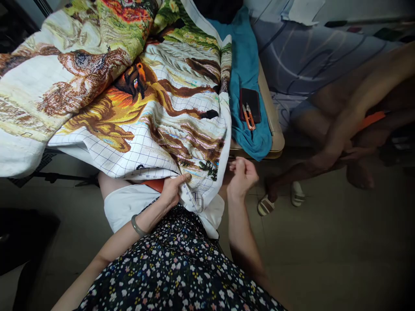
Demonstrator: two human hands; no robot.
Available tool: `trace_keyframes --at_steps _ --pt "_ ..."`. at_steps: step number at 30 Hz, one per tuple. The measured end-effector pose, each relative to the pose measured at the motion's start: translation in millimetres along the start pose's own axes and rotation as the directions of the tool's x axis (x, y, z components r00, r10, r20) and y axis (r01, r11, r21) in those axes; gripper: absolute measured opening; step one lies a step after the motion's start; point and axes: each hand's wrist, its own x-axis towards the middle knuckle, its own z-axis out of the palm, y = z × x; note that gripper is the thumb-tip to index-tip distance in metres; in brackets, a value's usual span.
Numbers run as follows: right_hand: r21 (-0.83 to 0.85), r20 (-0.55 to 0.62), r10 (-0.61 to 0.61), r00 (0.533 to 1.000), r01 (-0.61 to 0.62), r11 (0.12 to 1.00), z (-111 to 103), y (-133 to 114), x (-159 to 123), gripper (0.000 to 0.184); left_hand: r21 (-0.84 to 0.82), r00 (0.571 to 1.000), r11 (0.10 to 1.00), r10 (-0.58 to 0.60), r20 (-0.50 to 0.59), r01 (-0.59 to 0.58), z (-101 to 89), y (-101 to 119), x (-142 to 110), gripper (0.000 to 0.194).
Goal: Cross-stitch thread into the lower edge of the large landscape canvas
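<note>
A large cross-stitch cloth (181, 121) spreads over my lap and the surface ahead, with horse figures and a printed grid on its unworked parts. My left hand (173, 190) grips its near edge, thumb on top and fingers hidden underneath. To the right of the cloth's border, my right hand (242, 175) is raised with its fingers curled in a pinch. Whatever lies between those fingertips is too small to make out; a needle or thread does not show clearly.
Orange-handled thread snips (249, 117) lie on a dark phone-like object (251, 101), over a teal cloth (240, 56) on a beige padded seat (274, 125). At the right sits another person (337, 125), with sandalled feet on the tiled floor (311, 250).
</note>
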Motion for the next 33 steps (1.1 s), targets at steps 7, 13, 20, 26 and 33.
trace_keyframes --at_steps 7,13,20,26,33 --pt "-0.067 0.671 -0.287 0.684 0.441 0.895 19.8 -53.5 -35.2 0.016 -0.041 0.999 0.999 -0.016 0.035 0.017 -0.8 -1.5 6.3 0.038" --pt "0.14 0.522 -0.072 0.85 -0.001 0.99 28.9 -47.5 -41.9 0.015 -0.004 0.996 0.998 -0.057 0.068 0.057 -0.5 2.6 4.3 0.039" --pt "0.225 0.502 0.075 0.862 -0.214 0.951 13.7 -51.2 -26.8 0.013 0.012 0.998 0.999 -0.037 0.042 0.036 -1.4 -0.8 6.7 0.039" --pt "0.038 0.407 -0.014 0.913 -0.002 0.999 5.3 -59.0 -31.4 0.01 -0.011 0.999 0.999 -0.036 0.04 0.036 -0.3 1.2 4.3 0.037" --pt "-0.136 0.678 -0.062 0.733 0.208 0.969 8.1 -62.7 -37.6 0.018 -0.006 0.998 0.999 -0.044 0.05 0.044 1.9 4.8 0.1 0.036"
